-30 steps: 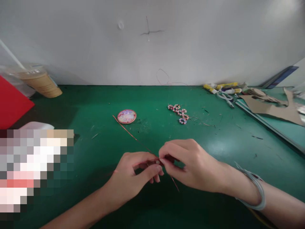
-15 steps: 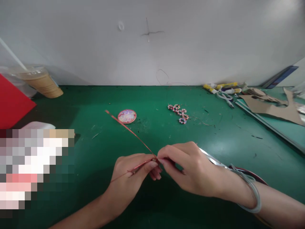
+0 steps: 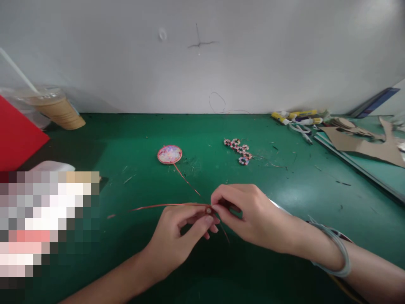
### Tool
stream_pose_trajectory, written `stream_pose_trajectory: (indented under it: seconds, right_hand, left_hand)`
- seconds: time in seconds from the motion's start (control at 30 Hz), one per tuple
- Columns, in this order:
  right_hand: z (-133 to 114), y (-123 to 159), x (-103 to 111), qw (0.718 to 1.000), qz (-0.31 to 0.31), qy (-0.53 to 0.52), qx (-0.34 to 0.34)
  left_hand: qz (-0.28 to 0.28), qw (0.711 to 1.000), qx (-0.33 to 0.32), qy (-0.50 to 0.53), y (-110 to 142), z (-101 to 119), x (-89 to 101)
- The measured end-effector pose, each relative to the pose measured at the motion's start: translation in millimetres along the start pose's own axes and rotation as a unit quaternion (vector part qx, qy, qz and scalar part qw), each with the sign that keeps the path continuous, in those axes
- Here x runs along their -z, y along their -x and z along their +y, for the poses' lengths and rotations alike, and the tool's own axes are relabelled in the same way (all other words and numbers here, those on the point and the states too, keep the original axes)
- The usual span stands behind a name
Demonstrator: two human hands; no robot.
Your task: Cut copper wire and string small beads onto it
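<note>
My left hand [image 3: 180, 236] and my right hand [image 3: 247, 215] meet over the green mat, fingertips pinched together on a small bead [image 3: 209, 210] threaded on thin red wire [image 3: 158, 207]. One wire end runs left from the pinch, another rises toward the round lid, a third pokes down below the hands. A grey bangle circles my right wrist. A strip of pink and white beaded flowers [image 3: 238, 150] lies farther back, apart from both hands.
A small round lid of beads [image 3: 169, 154] sits left of centre. An iced drink cup with a straw [image 3: 55, 107] and a red sheet [image 3: 15, 139] stand at the far left. Glue tubes, scissors [image 3: 300, 122] and cardboard pieces [image 3: 363, 141] crowd the right.
The long wire end swung from pointing up-left toward the lid down to lying almost level to the left. Both hands stayed pinched at the same spot.
</note>
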State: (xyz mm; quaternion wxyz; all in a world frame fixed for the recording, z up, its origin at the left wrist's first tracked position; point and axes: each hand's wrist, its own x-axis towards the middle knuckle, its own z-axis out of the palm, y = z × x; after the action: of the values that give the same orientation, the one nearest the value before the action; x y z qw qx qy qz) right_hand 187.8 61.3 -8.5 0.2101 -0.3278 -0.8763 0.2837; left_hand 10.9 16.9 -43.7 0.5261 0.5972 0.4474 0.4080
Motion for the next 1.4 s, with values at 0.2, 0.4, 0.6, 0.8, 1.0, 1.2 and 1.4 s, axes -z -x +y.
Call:
stream_pose_trajectory:
  seconds: [0.2, 0.4, 0.6, 0.8, 1.0, 1.2, 1.4]
  right_hand:
    - [0, 4, -1, 0.991, -0.007, 0.094, 0.094]
    - [-2, 4, 0, 0.988, -0.007, 0.112, 0.106]
    - [-6, 4, 1, 0.992, -0.010, 0.092, 0.089]
    - [-4, 7, -12, 0.975, 0.073, 0.141, 0.155]
    - [-7, 6, -2, 0.994, 0.023, 0.088, 0.066]
    - [-6, -4, 21, 0.978, -0.113, -0.132, -0.113]
    - [-1, -8, 5, 0.950, -0.099, -0.246, -0.166]
  left_hand:
    - [-0.065, 0.986, 0.095, 0.122, -4, 3, 2.8]
    - [-0.025, 0.992, 0.091, 0.080, -4, 4, 3.9]
    - [0.026, 0.995, 0.073, 0.064, 3, 6, -0.7]
    - [0.062, 0.987, 0.084, 0.122, 4, 8, -4.9]
    - [0.052, 0.985, 0.088, 0.137, 0, 4, -0.9]
    - [-0.042, 0.981, 0.119, 0.147, 0, -2, -3.7]
    - [-0.056, 0.982, 0.126, 0.131, 2, -4, -7.4]
